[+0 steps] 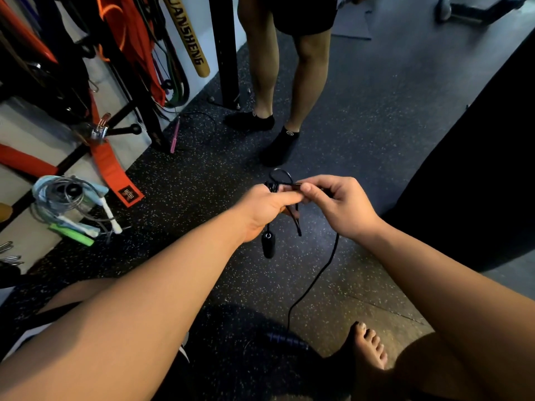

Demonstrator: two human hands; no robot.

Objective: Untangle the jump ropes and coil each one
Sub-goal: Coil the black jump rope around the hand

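A black jump rope [314,280] is bunched between my two hands at mid-frame. My left hand [265,208] grips the small coil of cord, with a loop [280,175] sticking out above the fingers. One black handle [267,244] hangs below that hand. My right hand [337,205] pinches a dark brownish handle end beside the coil. A loose length of cord trails from under my right hand down to the floor near a dark ribbed handle [286,340] by my bare foot [369,347].
Several other coiled ropes with white and green handles [76,211] lie at the left by a rack of orange straps [115,169]. A pink-handled rope [174,136] lies by the rack's foot. Another person's legs [278,117] stand ahead. A large black object [477,169] fills the right.
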